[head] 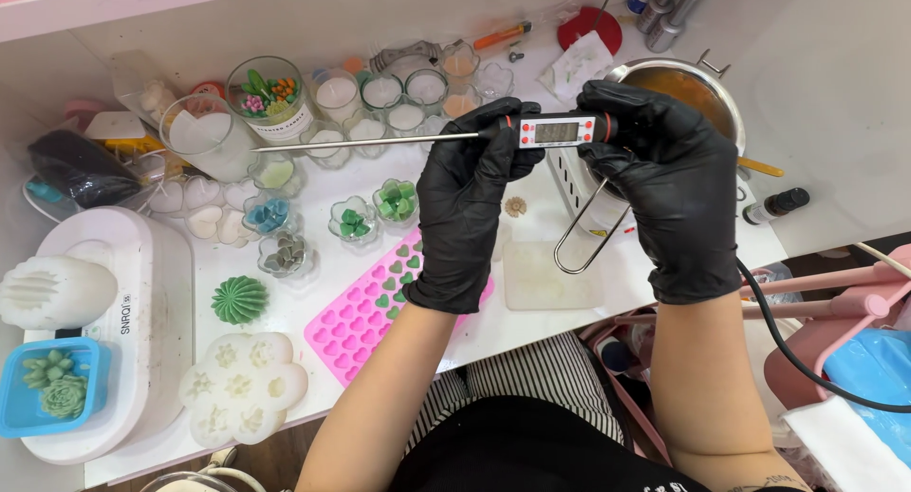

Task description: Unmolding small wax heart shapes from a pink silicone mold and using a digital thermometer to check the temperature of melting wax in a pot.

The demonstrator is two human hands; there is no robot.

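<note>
1. At the far left we see a white machine (142, 302); a white ribbed mould (52, 291) lies on it, and a blue tray (47, 388) of green succulent shapes sits at its near corner.
2. Just right of it a green cactus shape (239, 299) stands on the white table (569, 307); a white flower mould (242, 386) lies nearer to us.
3. Behind these we see small glass cups (380, 93), some filled white, some with green or blue pieces; a glass jar (268, 95) holds coloured bits.
4. A pink heart mould (356, 316) lies flat, partly under our left wrist; some of its hearts are filled green.
5. Our left hand (470, 203), in a black glove, is closed round the thermometer (555, 129) where its metal probe (370, 142) meets the body; the probe points left, level, above the cups.
6. The thermometer is held in the air over the table, between both hands, its display facing up.
7. Our right hand (664, 184), also gloved black, grips the right end of the body, thumb on top.
8. Behind the right hand a steel pot (697, 89) holds orange liquid; a wire handle (588, 231) hangs below; a dark bottle (778, 205) lies to the right.
</note>
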